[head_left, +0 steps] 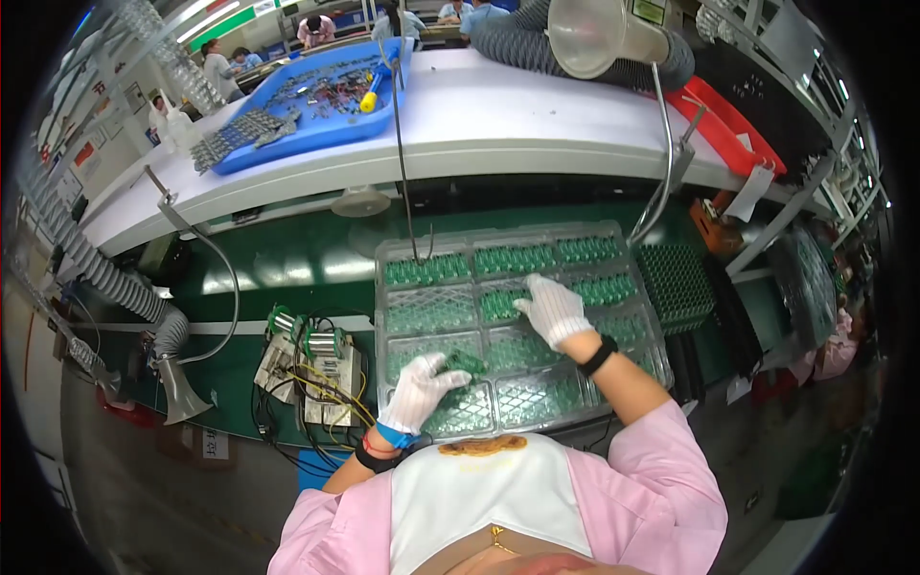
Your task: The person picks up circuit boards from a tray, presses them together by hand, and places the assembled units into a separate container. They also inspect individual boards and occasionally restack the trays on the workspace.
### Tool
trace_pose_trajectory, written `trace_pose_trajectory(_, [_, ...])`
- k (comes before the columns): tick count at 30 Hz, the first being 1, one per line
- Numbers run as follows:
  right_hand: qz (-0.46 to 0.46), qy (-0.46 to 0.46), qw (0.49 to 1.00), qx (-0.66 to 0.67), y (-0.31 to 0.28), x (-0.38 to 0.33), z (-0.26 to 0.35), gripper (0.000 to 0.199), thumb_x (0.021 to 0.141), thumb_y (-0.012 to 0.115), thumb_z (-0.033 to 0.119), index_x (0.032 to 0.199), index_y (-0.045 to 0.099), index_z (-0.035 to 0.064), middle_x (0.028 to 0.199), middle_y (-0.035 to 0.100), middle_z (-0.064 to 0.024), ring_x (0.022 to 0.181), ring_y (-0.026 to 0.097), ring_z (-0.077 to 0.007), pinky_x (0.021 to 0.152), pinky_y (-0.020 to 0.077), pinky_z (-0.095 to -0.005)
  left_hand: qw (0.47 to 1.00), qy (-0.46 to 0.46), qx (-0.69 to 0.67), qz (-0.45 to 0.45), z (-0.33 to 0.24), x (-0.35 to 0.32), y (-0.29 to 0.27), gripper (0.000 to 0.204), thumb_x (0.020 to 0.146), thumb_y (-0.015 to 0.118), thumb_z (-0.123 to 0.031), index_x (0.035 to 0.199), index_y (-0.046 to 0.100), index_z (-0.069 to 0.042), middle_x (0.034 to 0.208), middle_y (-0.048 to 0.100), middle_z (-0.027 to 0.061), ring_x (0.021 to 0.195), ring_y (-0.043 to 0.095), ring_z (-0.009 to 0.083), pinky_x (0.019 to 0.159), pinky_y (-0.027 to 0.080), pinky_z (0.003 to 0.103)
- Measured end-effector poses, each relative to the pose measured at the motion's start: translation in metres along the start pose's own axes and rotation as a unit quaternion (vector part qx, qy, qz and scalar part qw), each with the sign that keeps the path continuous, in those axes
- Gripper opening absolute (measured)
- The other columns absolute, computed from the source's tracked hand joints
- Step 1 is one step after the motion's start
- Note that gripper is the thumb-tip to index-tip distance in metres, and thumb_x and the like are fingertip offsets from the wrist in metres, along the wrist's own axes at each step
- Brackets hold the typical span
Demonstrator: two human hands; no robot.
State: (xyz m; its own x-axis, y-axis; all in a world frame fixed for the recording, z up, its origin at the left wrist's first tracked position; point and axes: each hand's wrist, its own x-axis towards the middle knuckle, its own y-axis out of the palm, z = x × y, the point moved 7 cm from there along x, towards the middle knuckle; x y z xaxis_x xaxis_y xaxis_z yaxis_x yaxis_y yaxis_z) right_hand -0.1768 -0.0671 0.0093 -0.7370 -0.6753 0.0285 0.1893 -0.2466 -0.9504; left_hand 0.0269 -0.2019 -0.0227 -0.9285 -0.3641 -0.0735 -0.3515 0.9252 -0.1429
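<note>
A large clear plastic tray (479,284) with several compartments lies before me, filled in part with small green circuit boards (513,259). My left hand (420,395), in a white glove, is closed at the tray's near left part. A green circuit board (467,362) sits between its thumb and fingers. My right hand (558,314), also gloved, hovers over or touches the boards in the middle compartment. Its thumb and forefinger are apart, and no held thing shows there.
Solder spools (324,342) on wired units stand left of the tray. A dark green rack (676,287) is at its right. On the raised shelf are a blue bin (331,129) of parts and a red bin (733,129). Fume hoses (171,331) and a metal hook (407,182) hang near.
</note>
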Motion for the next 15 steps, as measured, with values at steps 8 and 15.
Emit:
trace_pose_trajectory(8, [0.064, -0.330, 0.932, 0.135, -0.006, -0.069, 0.089, 0.039, 0.088, 0.057, 0.039, 0.089, 0.052, 0.0004, 0.080, 0.059, -0.0168, 0.077, 0.059, -0.0369, 0.066, 0.0476, -0.0423, 0.880, 0.266, 0.392, -0.036, -0.045, -0.008, 0.023, 0.028, 0.074, 0.073, -0.031, 0.089, 0.069, -0.008, 0.091, 0.062, 0.0139, 0.081, 0.061, 0.0317, 0.070, 0.051, 0.037])
trace_pose_trajectory(15, [0.093, -0.332, 0.913, 0.217, 0.004, -0.078, 0.089, 0.032, 0.088, 0.059, 0.032, 0.086, 0.049, 0.0012, 0.072, 0.050, -0.0151, 0.066, 0.052, -0.0369, 0.060, 0.0411, -0.0440, 0.865, 0.370, 0.339, 0.011, -0.046, -0.021, 0.030, 0.035, 0.068, 0.080, -0.028, 0.075, 0.059, 0.000, 0.074, 0.059, 0.0144, 0.069, 0.058, 0.0333, 0.061, 0.047, 0.038])
